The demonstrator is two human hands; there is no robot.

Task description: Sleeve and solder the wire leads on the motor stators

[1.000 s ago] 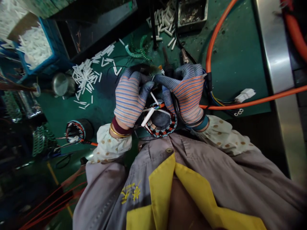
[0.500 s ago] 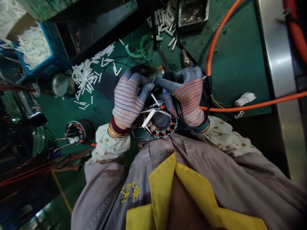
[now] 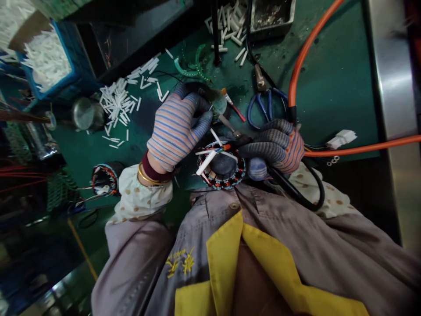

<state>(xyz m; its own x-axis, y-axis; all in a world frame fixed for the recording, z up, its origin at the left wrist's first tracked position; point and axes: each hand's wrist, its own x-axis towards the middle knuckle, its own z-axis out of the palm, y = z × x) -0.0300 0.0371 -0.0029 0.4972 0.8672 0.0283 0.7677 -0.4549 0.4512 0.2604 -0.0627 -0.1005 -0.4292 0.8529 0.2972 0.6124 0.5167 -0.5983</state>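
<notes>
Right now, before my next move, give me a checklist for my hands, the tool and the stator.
1. Right hand holding black-handled tool: ok.
2. Tool tip away from stator: ok, it points up toward green disc.
3. Left hand secure on green disc: cannot tell, the fingers hide the contact.
4. White sleeve seated on its lead: cannot tell, it lies across the stator.
5. Black cord free of the body: not ok, it loops against the right cuff.
6. Blue scissors away from the hands: ok.
</notes>
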